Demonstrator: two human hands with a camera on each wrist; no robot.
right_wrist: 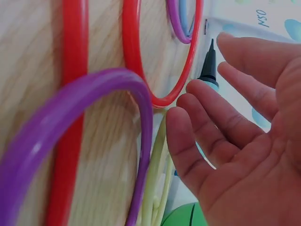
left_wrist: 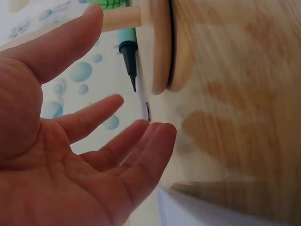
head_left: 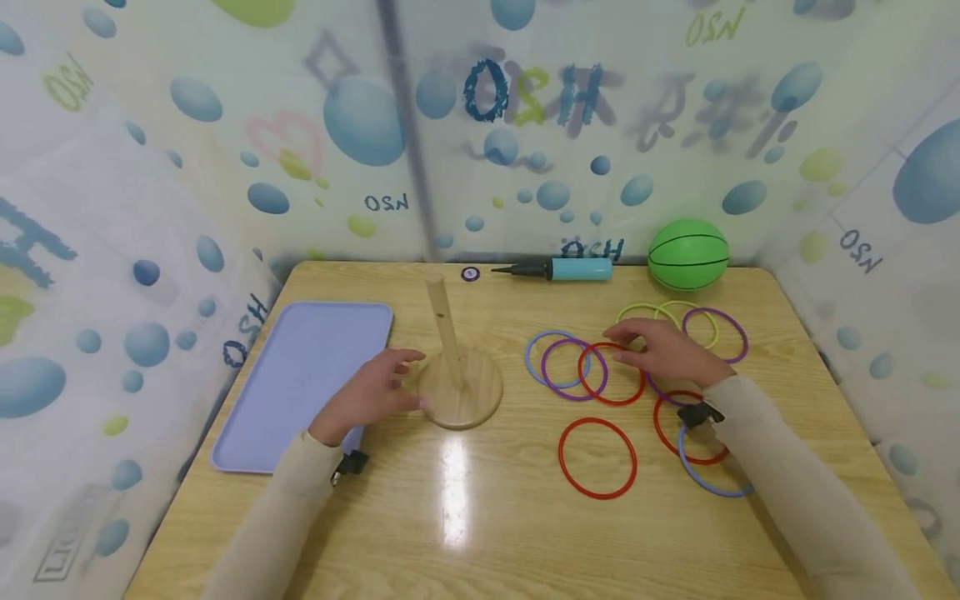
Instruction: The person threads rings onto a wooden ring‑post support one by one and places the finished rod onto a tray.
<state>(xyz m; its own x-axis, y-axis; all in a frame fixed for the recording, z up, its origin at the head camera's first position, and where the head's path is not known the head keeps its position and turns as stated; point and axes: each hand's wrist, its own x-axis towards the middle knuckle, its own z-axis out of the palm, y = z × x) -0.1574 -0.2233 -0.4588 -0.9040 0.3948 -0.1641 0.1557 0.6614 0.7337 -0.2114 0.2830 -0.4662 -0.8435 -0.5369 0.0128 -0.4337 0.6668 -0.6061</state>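
Note:
A wooden stand with a round base (head_left: pixel 472 407) and an upright post (head_left: pixel 447 333) is on the table left of centre. My left hand (head_left: pixel 367 392) is at the left side of that base, fingers loosely spread, nothing in its grasp. In the left wrist view, the base edge (left_wrist: pixel 161 47) lies beyond the thumb. Over the group of rings on the right hovers my right hand (head_left: pixel 671 350), its palm empty and fingers relaxed. Nearest its fingertips is a red ring (head_left: pixel 611 403), overlapping a purple ring (head_left: pixel 573 397) and a blue ring (head_left: pixel 527 358). Another purple ring (right_wrist: pixel 80 96) shows close up in the right wrist view.
A lilac tray (head_left: pixel 300 375) lies at the left. Along the back are a round badge (head_left: pixel 470 273), a blue hand pump (head_left: pixel 581 269) and a green ball (head_left: pixel 688 254). More rings lie around the right forearm, with a single red ring (head_left: pixel 597 497) nearer the front.

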